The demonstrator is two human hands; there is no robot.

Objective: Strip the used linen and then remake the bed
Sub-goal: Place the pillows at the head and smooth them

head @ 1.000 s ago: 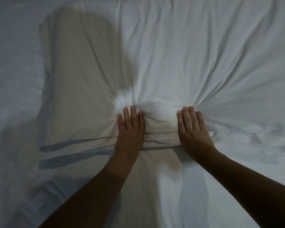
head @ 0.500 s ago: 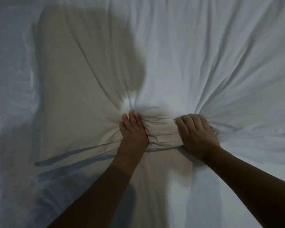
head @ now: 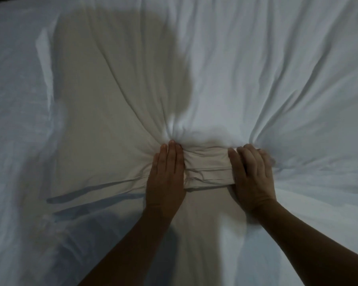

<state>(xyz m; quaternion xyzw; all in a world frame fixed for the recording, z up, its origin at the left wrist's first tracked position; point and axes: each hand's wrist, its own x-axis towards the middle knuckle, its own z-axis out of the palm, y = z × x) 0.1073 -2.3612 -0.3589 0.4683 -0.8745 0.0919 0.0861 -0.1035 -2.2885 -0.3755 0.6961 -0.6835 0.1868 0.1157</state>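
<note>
Both hands lie flat, fingers straight: left hand point(head: 165, 174) and right hand point(head: 251, 176) press a bunched fold of the sheet point(head: 207, 168); soft, light, likely best gripped at that gather

Two bare forearms reach up from the bottom edge, angled toward each other. The left hand point(head: 166, 174) lies palm down with its fingers straight and held close together, pointing away from the person. The right hand point(head: 251, 176) sits just beside it, a narrow gap between them, also palm down, its fingers point(head: 246, 155) spread a little and bent slightly at the knuckles. Its outer edge is blurred, so whether the small finger curls under cannot be told. Both wrists are low and nearly level.
</note>
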